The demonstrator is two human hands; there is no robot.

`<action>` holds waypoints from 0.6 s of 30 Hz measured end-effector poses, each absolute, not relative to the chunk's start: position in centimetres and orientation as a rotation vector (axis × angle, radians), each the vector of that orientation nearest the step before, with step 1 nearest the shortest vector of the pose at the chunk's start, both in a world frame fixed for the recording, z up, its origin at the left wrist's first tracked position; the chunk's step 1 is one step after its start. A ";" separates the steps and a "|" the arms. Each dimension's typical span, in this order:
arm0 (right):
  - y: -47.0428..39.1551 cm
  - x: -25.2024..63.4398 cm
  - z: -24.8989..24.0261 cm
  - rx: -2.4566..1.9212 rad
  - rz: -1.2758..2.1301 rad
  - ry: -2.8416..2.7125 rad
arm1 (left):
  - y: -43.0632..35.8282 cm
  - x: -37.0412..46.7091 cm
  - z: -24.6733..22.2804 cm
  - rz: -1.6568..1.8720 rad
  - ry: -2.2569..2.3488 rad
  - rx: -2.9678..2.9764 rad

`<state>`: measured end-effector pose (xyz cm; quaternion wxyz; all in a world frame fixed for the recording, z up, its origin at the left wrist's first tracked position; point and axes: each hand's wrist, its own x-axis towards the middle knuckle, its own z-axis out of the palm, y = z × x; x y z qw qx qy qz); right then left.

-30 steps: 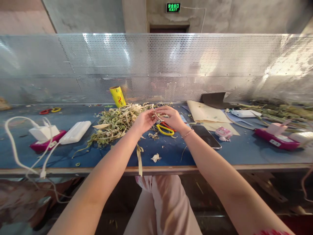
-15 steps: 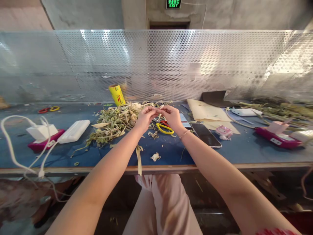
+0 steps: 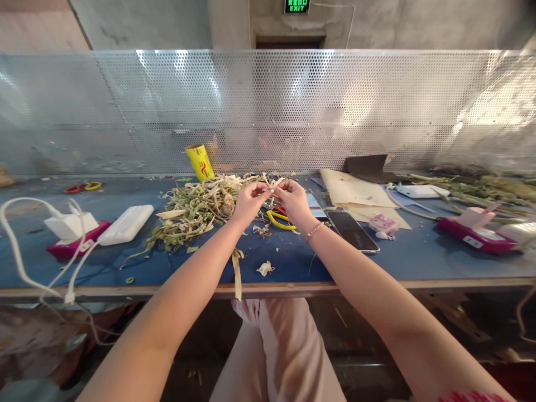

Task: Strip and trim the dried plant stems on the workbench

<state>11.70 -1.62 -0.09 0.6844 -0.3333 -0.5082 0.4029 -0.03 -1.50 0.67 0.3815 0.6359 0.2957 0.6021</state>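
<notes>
My left hand (image 3: pixel 253 200) and my right hand (image 3: pixel 291 196) meet above the table, fingertips pinched together on a pale plant strip (image 3: pixel 276 182). Only its thin ends show above the fingers; the rest is hidden. Behind and left of my left hand spreads a heap of dried plant stalks (image 3: pixel 190 209). Below my right hand lie scissors with a yellow handle (image 3: pixel 280 221) and a red part, half covered by the hand. A long dry strip (image 3: pixel 237 273) hangs over the table's front edge, and a pale leaf scrap (image 3: pixel 265 268) lies nearby.
A yellow cardboard tube (image 3: pixel 200 162) stands behind the heap. To the right are a phone (image 3: pixel 353 231), a pink case (image 3: pixel 383 224) and brown paper (image 3: pixel 355 190). Purple power strips (image 3: pixel 477 239) sit at both sides, with a white power bank (image 3: pixel 127 225) at left. A perforated metal screen (image 3: pixel 268 111) rises behind.
The fingertips have shifted slightly around the pale strip, and its ends now show a little differently above them. Both hands stay in the same place; the table things have not moved.
</notes>
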 end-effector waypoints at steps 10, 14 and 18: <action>-1.1 12.0 -0.7 -0.756 0.803 -1.224 | -1.2 -0.1 0.4 1.483 0.704 1.405; -1.3 12.2 -0.6 -0.764 0.767 -1.300 | -1.8 0.1 0.9 1.429 0.733 1.338; -1.6 12.4 -0.3 -0.738 0.658 -1.429 | -1.5 0.0 0.7 1.444 0.756 1.387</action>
